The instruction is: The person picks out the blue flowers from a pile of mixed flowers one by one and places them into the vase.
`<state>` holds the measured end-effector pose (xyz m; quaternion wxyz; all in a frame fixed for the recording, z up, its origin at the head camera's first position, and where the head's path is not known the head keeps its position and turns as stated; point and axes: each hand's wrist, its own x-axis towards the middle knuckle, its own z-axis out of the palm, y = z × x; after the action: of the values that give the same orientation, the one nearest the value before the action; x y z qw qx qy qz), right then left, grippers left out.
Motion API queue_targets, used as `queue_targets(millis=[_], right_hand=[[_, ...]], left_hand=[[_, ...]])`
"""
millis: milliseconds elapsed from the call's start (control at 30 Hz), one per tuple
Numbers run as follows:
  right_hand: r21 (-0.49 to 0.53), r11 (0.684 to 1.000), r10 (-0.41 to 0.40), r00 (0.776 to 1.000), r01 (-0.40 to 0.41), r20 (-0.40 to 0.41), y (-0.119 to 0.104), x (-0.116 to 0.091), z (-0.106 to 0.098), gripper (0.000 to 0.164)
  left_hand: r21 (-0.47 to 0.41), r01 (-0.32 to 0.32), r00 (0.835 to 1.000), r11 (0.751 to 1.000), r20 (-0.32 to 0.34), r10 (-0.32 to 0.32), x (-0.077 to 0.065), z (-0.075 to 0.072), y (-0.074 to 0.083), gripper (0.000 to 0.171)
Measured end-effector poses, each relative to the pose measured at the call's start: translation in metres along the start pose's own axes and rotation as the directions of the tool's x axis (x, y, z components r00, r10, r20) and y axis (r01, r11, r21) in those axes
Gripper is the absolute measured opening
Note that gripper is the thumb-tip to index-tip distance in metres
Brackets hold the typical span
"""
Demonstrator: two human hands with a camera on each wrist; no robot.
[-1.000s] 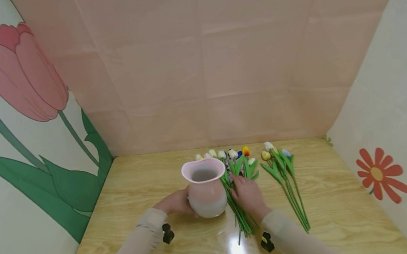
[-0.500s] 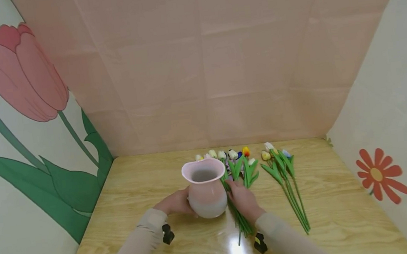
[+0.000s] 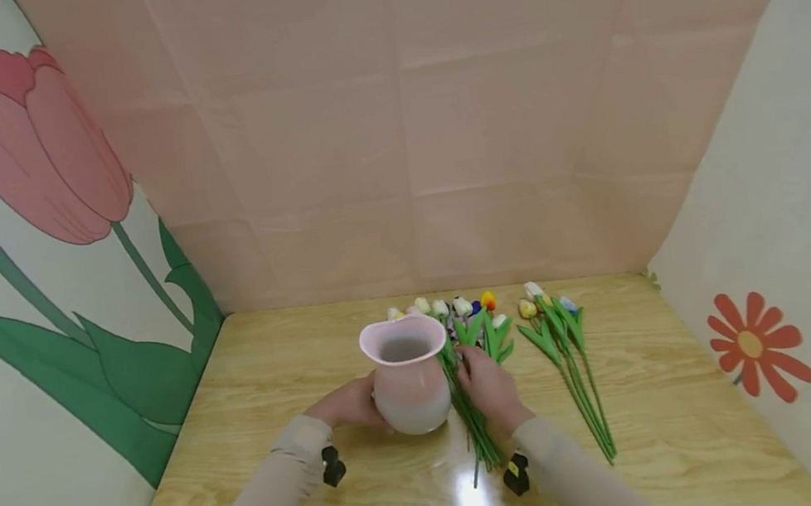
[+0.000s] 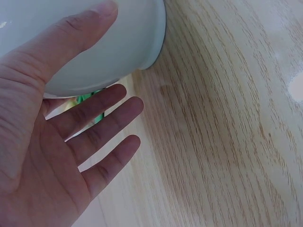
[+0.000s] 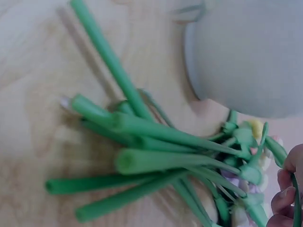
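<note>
A pink-and-white vase (image 3: pixel 414 394) with a flared rim stands upright near the middle of the table. My left hand (image 3: pixel 351 403) rests against its left side. In the left wrist view the thumb (image 4: pixel 71 38) lies on the vase wall, while the other fingers extend fairly straight behind it. Just right of the vase lies a bunch of tulips (image 3: pixel 482 445), stems toward me. My right hand (image 3: pixel 492 389) is over that bunch, and in the right wrist view its curled fingers (image 5: pixel 286 189) pinch a green tulip stem (image 5: pixel 297 203). Which bloom it belongs to is hidden.
A smaller group of tulips (image 3: pixel 577 375) lies farther right on the wooden table (image 3: pixel 275 360). Behind the table rises a pink backdrop (image 3: pixel 403 161). Printed panels stand on both sides, with a large tulip picture (image 3: pixel 44 152) on the left.
My right hand drew back slightly toward me and the vase, then moved a little forward again, its fingers now curled among the stems. My left hand and the vase stay in place.
</note>
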<state>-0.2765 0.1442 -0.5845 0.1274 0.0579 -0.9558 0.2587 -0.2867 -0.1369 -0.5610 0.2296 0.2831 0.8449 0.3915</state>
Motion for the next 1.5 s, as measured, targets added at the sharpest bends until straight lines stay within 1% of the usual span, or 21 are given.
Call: queue_targets(millis=[133, 200, 300, 400, 567, 733, 767, 967, 1067, 1200, 1300, 1400, 1500], right_hand=[[0.043, 0.998, 0.055, 0.998, -0.055, 0.013, 0.001, 0.005, -0.014, 0.034], [0.068, 0.996, 0.059, 0.998, -0.058, -0.009, 0.004, 0.008, -0.022, 0.034], [0.093, 0.995, 0.032, 0.995, -0.023, -0.093, 0.008, 0.013, -0.034, 0.034], [0.093, 0.995, -0.003, 0.979, 0.022, -0.204, 0.013, 0.016, -0.047, 0.034], [0.096, 0.993, -0.034, 0.933, 0.073, -0.359, 0.022, 0.020, -0.063, 0.032], [0.045, 0.993, -0.073, 0.874, 0.108, -0.480, 0.037, 0.020, -0.071, 0.024], [0.039, 0.993, -0.076, 0.859, 0.111, -0.506, 0.041, 0.020, -0.073, 0.023], [0.066, 0.995, -0.016, 0.800, 0.070, -0.600, 0.066, 0.020, -0.085, 0.024], [0.078, 0.996, 0.016, 0.786, 0.041, -0.618, 0.079, 0.021, -0.091, 0.028], [0.122, 0.993, 0.072, 0.785, 0.004, -0.615, 0.098, 0.020, -0.093, 0.033], [0.162, 0.987, 0.109, 0.794, -0.014, -0.599, 0.111, 0.018, -0.091, 0.038], [0.176, 0.983, 0.146, 0.810, -0.054, -0.568, 0.124, 0.015, -0.088, 0.043], [0.176, 0.977, 0.195, 0.836, -0.120, -0.513, 0.134, 0.010, -0.086, 0.049]], left_hand=[[-0.002, 0.006, 1.000, 1.000, 0.006, -0.006, -0.001, -0.001, 0.000, 0.102], [-0.005, 0.014, 1.000, 1.000, 0.010, -0.014, -0.001, -0.001, 0.000, 0.103], [0.001, 0.018, 1.000, 1.000, 0.011, -0.018, -0.001, -0.002, 0.000, 0.103], [0.002, 0.009, 1.000, 1.000, 0.008, -0.009, -0.001, -0.002, 0.001, 0.102], [0.004, 0.013, 1.000, 1.000, 0.008, -0.013, -0.001, -0.002, -0.001, 0.103], [0.019, 0.014, 1.000, 1.000, -0.004, -0.014, -0.001, -0.002, -0.003, 0.103], [0.018, 0.012, 1.000, 1.000, -0.005, -0.012, -0.001, -0.002, -0.003, 0.103], [0.017, 0.012, 1.000, 1.000, -0.012, -0.012, 0.000, 0.000, -0.004, 0.102], [0.019, 0.009, 1.000, 1.000, -0.015, -0.009, 0.000, 0.000, -0.004, 0.101], [0.018, 0.011, 1.000, 1.000, -0.013, -0.010, 0.000, 0.000, -0.004, 0.101], [0.017, 0.012, 1.000, 1.000, -0.013, -0.012, -0.001, -0.001, -0.003, 0.101], [0.008, 0.010, 1.000, 1.000, -0.013, -0.010, -0.001, -0.001, -0.002, 0.100], [-0.003, 0.006, 1.000, 1.000, -0.010, -0.006, -0.002, -0.001, -0.001, 0.100]])
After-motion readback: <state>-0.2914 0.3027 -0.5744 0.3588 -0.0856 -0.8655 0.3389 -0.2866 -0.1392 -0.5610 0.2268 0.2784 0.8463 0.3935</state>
